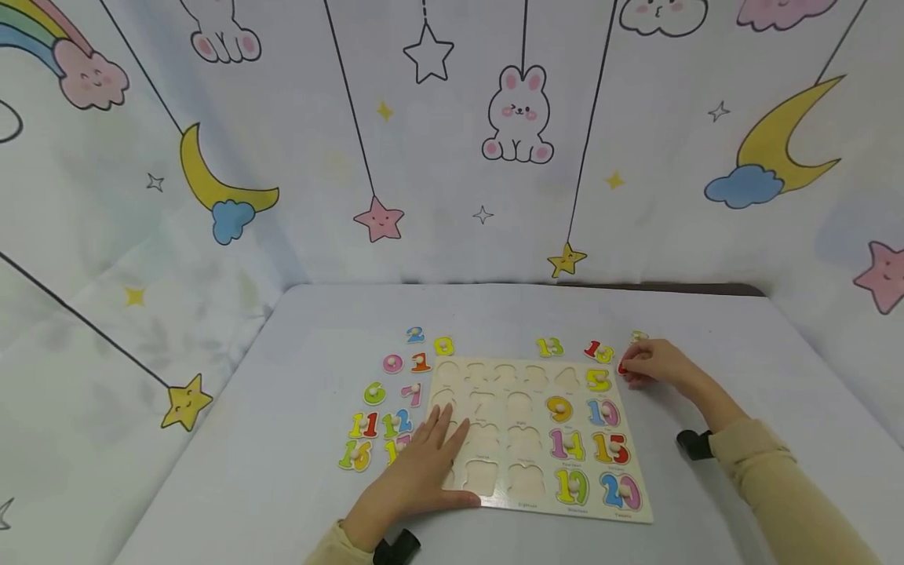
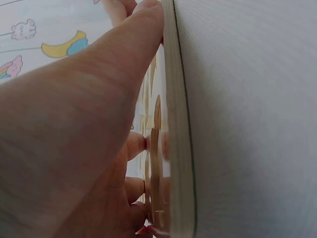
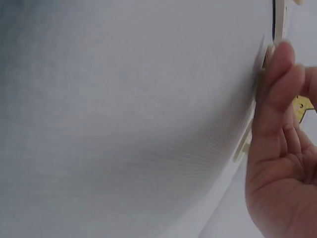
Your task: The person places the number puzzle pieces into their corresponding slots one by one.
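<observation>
Left grip splayed, right grip pinched

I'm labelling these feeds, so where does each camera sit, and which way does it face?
Head: worn on the head, facing forward and down at the puzzle board and patterned backdrop; left grip, right grip and both sleeves show.
Left wrist: on that wrist, facing the board's edge; thumb and fingers show.
Right wrist: on that wrist, looking low across the white tabletop; right fingers show.
Shared: head and left wrist both show the left grip, board and backdrop.
</observation>
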Motion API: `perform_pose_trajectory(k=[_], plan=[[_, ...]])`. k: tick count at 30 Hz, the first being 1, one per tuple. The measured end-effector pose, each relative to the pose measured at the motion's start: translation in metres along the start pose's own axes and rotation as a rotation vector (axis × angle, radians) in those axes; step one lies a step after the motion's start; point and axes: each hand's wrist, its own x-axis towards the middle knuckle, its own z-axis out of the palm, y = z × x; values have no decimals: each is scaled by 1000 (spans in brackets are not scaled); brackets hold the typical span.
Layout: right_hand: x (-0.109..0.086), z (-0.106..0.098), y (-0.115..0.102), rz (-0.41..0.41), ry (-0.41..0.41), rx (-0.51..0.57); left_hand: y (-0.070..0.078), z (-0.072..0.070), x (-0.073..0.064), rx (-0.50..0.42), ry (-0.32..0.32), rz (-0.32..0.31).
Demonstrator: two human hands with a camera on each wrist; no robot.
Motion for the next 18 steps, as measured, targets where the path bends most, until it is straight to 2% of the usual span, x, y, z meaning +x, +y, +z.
perform_pose_trajectory(k=[3, 6, 13, 18], plan=[[-1, 0, -2, 3, 37, 3, -1, 2, 0, 1, 0, -1], [-2, 4, -12, -6, 42, 31, -2, 3, 0, 5, -4, -5], [1, 39, -52, 5, -66, 142, -3, 3, 1, 8, -16, -13], [3, 62, -63, 39, -93, 154, -3, 4, 2, 6, -13, -8]])
